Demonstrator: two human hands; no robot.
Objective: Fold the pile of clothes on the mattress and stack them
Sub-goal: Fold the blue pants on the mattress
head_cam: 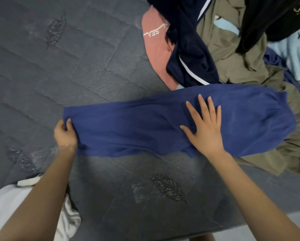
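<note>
On the dark grey quilted mattress (93, 58), the heaped pile of mixed clothes (232, 58) fills the far right corner. Toward the near edge lies the long blue cotton garment (145, 122), its long axis running left to right. The right hand (204, 126) presses its middle with fingers spread. The left hand (65, 133) pinches its left end, probably to fold it rightward.

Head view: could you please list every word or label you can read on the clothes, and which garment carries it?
"SEA": white letters on the pink garment; further letters partly hidden by the navy garment.
Yellow lettering on the black garment: cut off at the frame edge, too blurred to read.
Blue garment: no text visible.
</note>
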